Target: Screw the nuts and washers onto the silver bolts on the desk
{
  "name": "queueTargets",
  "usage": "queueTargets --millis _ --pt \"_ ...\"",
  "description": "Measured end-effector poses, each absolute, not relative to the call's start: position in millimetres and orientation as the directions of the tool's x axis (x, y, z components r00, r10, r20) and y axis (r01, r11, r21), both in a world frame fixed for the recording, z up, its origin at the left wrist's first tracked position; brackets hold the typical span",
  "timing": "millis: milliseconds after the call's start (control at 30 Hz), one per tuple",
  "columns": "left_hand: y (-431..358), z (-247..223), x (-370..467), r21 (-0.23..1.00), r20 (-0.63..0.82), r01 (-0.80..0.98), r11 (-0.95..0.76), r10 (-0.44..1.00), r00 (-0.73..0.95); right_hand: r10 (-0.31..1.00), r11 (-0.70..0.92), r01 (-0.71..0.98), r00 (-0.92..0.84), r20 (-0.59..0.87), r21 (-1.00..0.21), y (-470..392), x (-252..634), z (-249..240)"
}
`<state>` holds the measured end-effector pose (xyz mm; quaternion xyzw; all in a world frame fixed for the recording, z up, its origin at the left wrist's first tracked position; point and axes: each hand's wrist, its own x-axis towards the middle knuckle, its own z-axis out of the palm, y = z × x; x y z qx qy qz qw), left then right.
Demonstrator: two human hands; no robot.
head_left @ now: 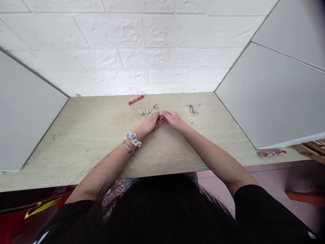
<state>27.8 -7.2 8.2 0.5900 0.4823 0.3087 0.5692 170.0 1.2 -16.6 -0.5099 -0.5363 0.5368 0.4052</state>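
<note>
My left hand (151,121) is closed, its fingertips pinching a small metal bolt (160,115) just above the table. On the bolt's other side, my right hand (170,117) is closed too, with thumb and fingers meeting at the same piece. The fingers cover most of it, so I cannot tell whether a nut or washer is on it. Beyond my left hand stand two bolts with washers, one bolt (142,111) beside another bolt (148,110). A third bolt (155,106) lies on its side. Right of my right hand is a loose pile of bolts and nuts (194,110), with a flat washer (190,119) nearby.
A red tube-shaped wrapper (135,99) lies near the white brick-pattern wall (132,57). Another red one (272,153) is at the right front edge. Grey panels flank the wooden table (88,135); a wicker basket (312,149) stands at far right.
</note>
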Motion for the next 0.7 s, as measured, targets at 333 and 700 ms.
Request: queueTargets --millis 333,700 --pt "-7.2 7.8 27.4 0.973 -0.141 0.221 0.064 0.925 0.353 0.985 -0.101 0.009 -0.138 -0.101 -0.995 -2.6 169.4 -11.4" --pt "-10.6 4.6 30.0 0.952 -0.047 0.291 -0.092 0.897 0.440 0.991 -0.091 0.287 -0.066 -0.114 -0.954 -5.2 170.8 -4.6"
